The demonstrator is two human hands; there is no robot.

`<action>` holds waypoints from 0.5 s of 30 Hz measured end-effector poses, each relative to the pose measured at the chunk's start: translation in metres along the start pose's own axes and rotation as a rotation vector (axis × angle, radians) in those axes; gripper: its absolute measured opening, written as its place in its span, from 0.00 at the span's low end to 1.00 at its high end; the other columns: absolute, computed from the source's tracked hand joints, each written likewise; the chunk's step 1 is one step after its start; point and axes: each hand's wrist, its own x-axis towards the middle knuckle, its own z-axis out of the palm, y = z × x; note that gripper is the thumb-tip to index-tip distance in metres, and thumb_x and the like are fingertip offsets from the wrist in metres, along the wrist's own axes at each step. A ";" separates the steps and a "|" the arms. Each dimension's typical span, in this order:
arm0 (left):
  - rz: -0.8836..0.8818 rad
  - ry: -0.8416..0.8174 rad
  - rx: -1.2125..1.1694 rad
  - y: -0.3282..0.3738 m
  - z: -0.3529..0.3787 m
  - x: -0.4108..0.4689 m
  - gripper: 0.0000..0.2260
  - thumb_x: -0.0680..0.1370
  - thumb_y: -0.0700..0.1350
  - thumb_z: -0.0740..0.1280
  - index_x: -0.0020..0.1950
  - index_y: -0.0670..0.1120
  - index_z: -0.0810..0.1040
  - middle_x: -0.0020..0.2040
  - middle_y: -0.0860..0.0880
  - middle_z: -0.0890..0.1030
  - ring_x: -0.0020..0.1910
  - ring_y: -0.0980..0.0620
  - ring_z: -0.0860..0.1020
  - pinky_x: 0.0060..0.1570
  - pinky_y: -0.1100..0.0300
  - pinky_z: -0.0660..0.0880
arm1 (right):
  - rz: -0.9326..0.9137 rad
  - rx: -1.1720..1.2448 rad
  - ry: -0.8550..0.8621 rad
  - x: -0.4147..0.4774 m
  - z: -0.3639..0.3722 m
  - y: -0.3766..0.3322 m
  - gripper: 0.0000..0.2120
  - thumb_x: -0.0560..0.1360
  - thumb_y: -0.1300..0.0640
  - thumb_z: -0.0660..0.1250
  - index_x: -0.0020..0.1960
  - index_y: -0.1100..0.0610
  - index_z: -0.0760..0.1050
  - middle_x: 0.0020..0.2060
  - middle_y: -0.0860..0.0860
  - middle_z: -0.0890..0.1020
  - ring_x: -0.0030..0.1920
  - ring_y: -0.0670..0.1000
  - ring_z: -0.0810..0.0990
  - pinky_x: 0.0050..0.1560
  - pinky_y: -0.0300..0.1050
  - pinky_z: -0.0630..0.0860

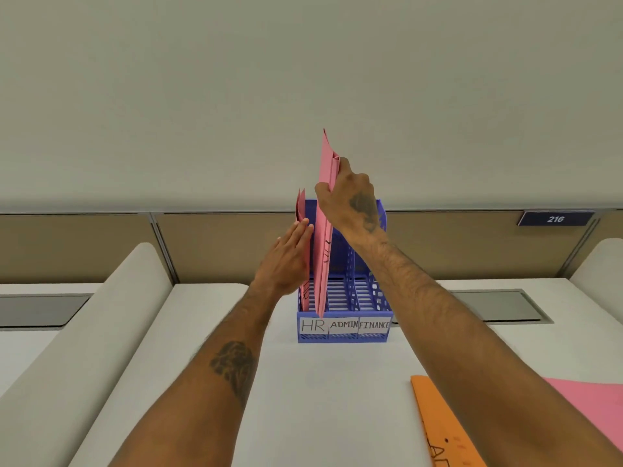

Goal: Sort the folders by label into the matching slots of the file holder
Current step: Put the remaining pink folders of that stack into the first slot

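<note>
A blue file holder (342,334) stands on the white desk, its front slots labelled HR, ADMIN and FINANCE. My right hand (350,200) grips the top edge of a pink folder (323,237) held upright, its lower end down in the HR slot at the left. My left hand (290,261) is flat, fingers together, pressed against the left side of another pink folder (301,203) that stands in the same slot. The ADMIN and FINANCE slots look empty.
An orange folder (441,429) and a pink folder (593,402) lie on the desk at the lower right, partly under my right forearm. Tan partition panels (219,244) run behind the holder. A sign reading 216 (555,218) hangs at the right.
</note>
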 end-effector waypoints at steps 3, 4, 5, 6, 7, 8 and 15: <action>-0.012 0.044 -0.033 -0.008 0.008 -0.005 0.41 0.78 0.57 0.66 0.81 0.46 0.45 0.82 0.47 0.47 0.80 0.50 0.46 0.77 0.49 0.54 | -0.025 -0.008 0.008 -0.001 0.016 0.009 0.18 0.78 0.53 0.62 0.64 0.60 0.69 0.49 0.59 0.83 0.39 0.57 0.81 0.41 0.49 0.81; -0.014 0.054 -0.038 -0.011 0.009 -0.006 0.41 0.78 0.57 0.67 0.81 0.46 0.45 0.82 0.47 0.48 0.80 0.50 0.46 0.77 0.50 0.54 | -0.033 -0.013 0.003 -0.001 0.021 0.012 0.18 0.78 0.53 0.62 0.65 0.60 0.68 0.50 0.59 0.83 0.40 0.59 0.82 0.41 0.49 0.82; -0.015 0.063 -0.041 -0.013 0.010 -0.006 0.41 0.78 0.57 0.67 0.81 0.46 0.46 0.82 0.47 0.48 0.80 0.50 0.47 0.76 0.51 0.54 | -0.035 -0.019 -0.006 -0.001 0.025 0.014 0.18 0.79 0.52 0.62 0.65 0.60 0.68 0.51 0.60 0.82 0.42 0.59 0.83 0.43 0.50 0.83; -0.017 0.069 -0.042 -0.015 0.010 -0.006 0.41 0.78 0.57 0.67 0.81 0.47 0.46 0.82 0.47 0.48 0.80 0.50 0.47 0.76 0.51 0.54 | -0.031 -0.026 -0.016 -0.001 0.029 0.017 0.19 0.79 0.52 0.62 0.65 0.61 0.68 0.52 0.60 0.82 0.43 0.60 0.83 0.44 0.52 0.83; -0.015 0.073 -0.043 -0.016 0.009 -0.006 0.40 0.78 0.57 0.67 0.81 0.47 0.47 0.82 0.47 0.48 0.80 0.50 0.47 0.76 0.51 0.53 | -0.026 -0.033 -0.024 -0.002 0.033 0.019 0.19 0.79 0.51 0.61 0.66 0.60 0.68 0.52 0.60 0.82 0.44 0.60 0.83 0.44 0.52 0.83; -0.014 0.076 -0.045 -0.017 0.009 -0.006 0.40 0.78 0.57 0.66 0.81 0.47 0.47 0.82 0.47 0.49 0.80 0.50 0.47 0.76 0.52 0.53 | -0.023 -0.039 -0.026 -0.002 0.037 0.021 0.20 0.79 0.51 0.61 0.66 0.60 0.68 0.52 0.60 0.82 0.43 0.60 0.83 0.44 0.51 0.83; -0.019 0.105 -0.115 -0.020 0.012 -0.006 0.38 0.78 0.56 0.66 0.81 0.47 0.48 0.82 0.49 0.51 0.80 0.52 0.47 0.75 0.53 0.56 | -0.027 -0.049 -0.026 -0.014 0.066 0.033 0.20 0.79 0.53 0.60 0.69 0.59 0.65 0.50 0.60 0.82 0.40 0.59 0.83 0.38 0.47 0.80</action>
